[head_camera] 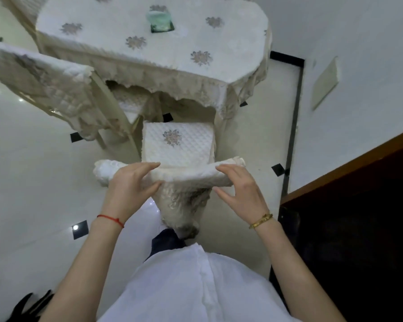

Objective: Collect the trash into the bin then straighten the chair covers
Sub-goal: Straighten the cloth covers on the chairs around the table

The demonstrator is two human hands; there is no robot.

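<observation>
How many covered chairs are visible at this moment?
2: one chair directly below the hands, pushed toward the table, one chair at left, angled outward. Others may sit beyond view.

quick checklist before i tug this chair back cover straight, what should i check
1. Left hand on the chair back cover: ok, thumb and fingers curl round its top edge.
2. Right hand grip: not ok, fingers spread, seemingly just off the cover.
3. Cover lying flat: not ok, rolled and bunched along the chair's top.
4. Seat cushion cover: ok, lies flat.
5. Neighbouring chair out of the way: ok, stands apart.
6. Trash binned: cannot tell, no bin in view.
</observation>
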